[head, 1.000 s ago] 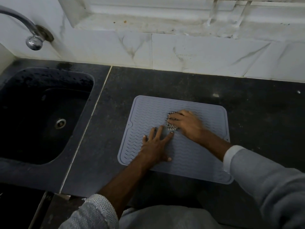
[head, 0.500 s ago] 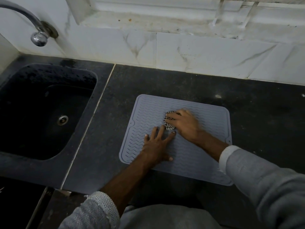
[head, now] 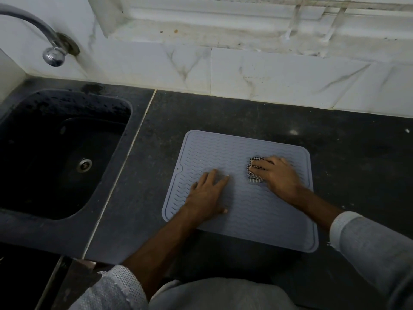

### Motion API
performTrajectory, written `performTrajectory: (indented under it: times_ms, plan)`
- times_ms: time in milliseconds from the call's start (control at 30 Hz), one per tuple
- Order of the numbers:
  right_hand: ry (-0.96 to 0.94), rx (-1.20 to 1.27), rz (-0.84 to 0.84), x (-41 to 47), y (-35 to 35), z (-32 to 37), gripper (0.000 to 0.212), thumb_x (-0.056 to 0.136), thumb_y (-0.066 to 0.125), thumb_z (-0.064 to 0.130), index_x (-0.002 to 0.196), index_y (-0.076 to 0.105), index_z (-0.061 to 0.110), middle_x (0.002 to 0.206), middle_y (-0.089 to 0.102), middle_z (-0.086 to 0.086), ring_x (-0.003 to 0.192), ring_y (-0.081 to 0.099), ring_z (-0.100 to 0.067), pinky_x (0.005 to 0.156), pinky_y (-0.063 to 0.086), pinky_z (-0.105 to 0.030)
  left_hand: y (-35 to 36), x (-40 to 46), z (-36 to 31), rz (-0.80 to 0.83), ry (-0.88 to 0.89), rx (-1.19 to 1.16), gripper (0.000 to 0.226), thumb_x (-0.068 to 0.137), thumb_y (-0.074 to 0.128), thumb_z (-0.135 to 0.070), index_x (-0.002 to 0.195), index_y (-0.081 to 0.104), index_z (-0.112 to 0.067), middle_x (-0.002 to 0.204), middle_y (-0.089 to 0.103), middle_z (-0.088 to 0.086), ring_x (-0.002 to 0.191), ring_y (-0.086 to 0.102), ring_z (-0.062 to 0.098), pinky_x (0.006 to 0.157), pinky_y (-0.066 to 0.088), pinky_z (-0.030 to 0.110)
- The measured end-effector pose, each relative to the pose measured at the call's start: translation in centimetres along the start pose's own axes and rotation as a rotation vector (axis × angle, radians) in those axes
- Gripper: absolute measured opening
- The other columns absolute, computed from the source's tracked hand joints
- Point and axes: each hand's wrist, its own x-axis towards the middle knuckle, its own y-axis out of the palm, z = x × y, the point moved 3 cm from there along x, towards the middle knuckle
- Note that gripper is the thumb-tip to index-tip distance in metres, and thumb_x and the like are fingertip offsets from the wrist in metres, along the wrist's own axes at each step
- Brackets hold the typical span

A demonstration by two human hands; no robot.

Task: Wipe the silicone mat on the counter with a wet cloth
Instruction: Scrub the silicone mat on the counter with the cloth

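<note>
A grey silicone mat (head: 263,220) with a wavy ribbed surface lies flat on the dark counter (head: 335,142). My left hand (head: 206,196) rests flat on the mat's near left part, fingers spread, pressing it down. My right hand (head: 278,174) is on the mat's right half, holding a bunched black-and-white checked cloth (head: 253,170) against the surface. The cloth sticks out to the left from under my fingers; the rest of it is hidden beneath the hand.
A black sink (head: 55,153) with a metal drain (head: 84,164) sits to the left, a metal tap (head: 51,50) above it. White marble tiles (head: 245,72) back the counter. The counter's front edge runs just below the mat.
My right hand has slid the cloth to the right, away from my left hand. The left hand has stayed pressed on the mat.
</note>
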Motion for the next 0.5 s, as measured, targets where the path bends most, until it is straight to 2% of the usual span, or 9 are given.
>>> performTrajectory:
  times_ms: [67,200,333,500]
  plan:
    - [0.021,0.012,0.004,0.1,0.1,-0.1,0.051,0.070,0.078,0.011,0.118,0.064,0.021,0.125,0.061,-0.005,0.110,0.055,-0.033,0.092,0.041,-0.048,-0.8,-0.5,1.5,-0.015,-0.035,0.018,0.105,0.074,0.074,-0.049,0.150,0.002,-0.038,0.159,-0.007,0.003,0.145,-0.002,0.032,0.112,0.016,0.058]
    - [0.006,0.031,-0.002,1.8,-0.6,0.6,0.043,0.076,0.071,0.015,0.119,0.063,0.019,0.127,0.060,-0.005,0.113,0.052,-0.032,0.093,0.039,-0.045,-1.1,-1.4,3.3,0.060,-0.097,0.030,0.105,0.073,0.075,-0.047,0.150,0.005,-0.039,0.159,-0.011,0.003,0.145,-0.006,0.032,0.115,0.014,0.058]
    - [-0.057,0.062,-0.048,5.2,-1.1,3.5,0.044,0.077,0.066,0.007,0.120,0.062,0.017,0.129,0.058,-0.007,0.115,0.050,-0.033,0.094,0.037,-0.045,-0.9,-1.6,3.1,0.074,-0.101,0.010,0.105,0.074,0.075,-0.044,0.150,0.004,-0.039,0.158,-0.015,0.002,0.145,-0.011,0.033,0.113,0.011,0.058]
    - [-0.147,0.042,0.032,7.7,0.2,7.1,0.050,0.079,0.064,0.007,0.127,0.056,0.021,0.137,0.050,-0.004,0.121,0.043,-0.031,0.098,0.031,-0.043,-0.8,-1.5,3.1,0.070,-0.115,0.021,0.105,0.074,0.075,-0.045,0.150,0.004,-0.038,0.159,-0.014,0.002,0.144,-0.011,0.033,0.113,0.010,0.058]
